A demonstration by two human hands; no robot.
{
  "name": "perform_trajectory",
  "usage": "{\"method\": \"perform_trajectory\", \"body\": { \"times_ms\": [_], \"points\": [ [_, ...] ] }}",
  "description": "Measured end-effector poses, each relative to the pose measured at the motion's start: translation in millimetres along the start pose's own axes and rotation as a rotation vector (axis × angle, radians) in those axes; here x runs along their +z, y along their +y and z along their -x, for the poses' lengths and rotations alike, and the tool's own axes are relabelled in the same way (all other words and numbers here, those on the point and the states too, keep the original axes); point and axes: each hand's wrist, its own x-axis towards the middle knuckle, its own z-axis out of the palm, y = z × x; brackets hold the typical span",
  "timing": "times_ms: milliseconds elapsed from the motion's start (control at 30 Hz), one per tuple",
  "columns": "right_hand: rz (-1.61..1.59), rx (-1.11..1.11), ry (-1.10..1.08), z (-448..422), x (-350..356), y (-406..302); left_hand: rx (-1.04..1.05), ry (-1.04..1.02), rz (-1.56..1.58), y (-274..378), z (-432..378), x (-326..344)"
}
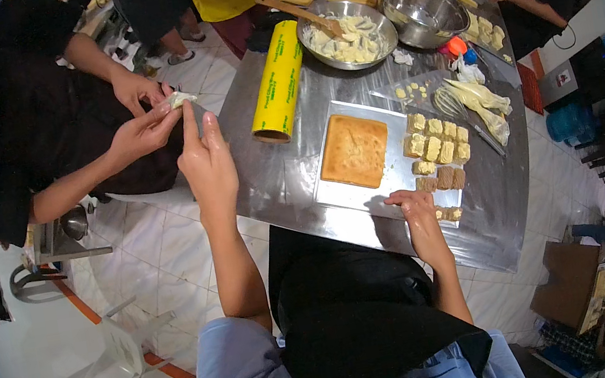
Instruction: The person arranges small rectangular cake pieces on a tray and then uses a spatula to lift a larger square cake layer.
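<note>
My left hand (207, 159) is raised at the table's left side, index finger and thumb extended. Its index fingertip is at a small whitish, crumpled piece (182, 98) pinched in a co-worker's hands (143, 119); whether it touches is unclear. My right hand (421, 217) hovers at the near edge of a silver tray (333, 193), fingers loosely bent, no object visible in it. A square golden sponge cake (354, 151) lies on that tray. To its right stand rows of small cake pieces topped with pale cream (438, 144) and some with brown cream (446, 178).
On the metal table (262, 177) are a yellow cling wrap roll (278, 83), a cream bowl (318, 62) with a wooden spatula (304, 10), and another steel bowl (422, 9). Filled piping bags (481, 101) and a whisk (449, 100) lie right. Other people stand around the table.
</note>
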Motion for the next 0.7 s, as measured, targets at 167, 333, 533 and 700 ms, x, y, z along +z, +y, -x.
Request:
{"method": "perform_trajectory", "body": {
  "times_ms": [167, 333, 533, 700],
  "points": [
    [-0.019, 0.019, -0.015, -4.4, -3.7, 2.9, 0.126, 0.139, -0.103, -16.9, -9.9, -2.1],
    [-0.058, 0.047, 0.031, -1.6, -11.9, 11.4, 0.153, -0.389, 0.116, -7.6, 48.6, -5.3],
    [-0.11, 0.066, 0.144, 8.8, -11.3, 0.9, 0.312, -1.27, 0.325, 8.5, 133.7, 45.5],
    [-0.239, 0.051, 0.244, 22.0, -27.7, -6.8, 0.275, -1.395, 0.289, 30.2, 142.5, 64.8]
  ]
}}
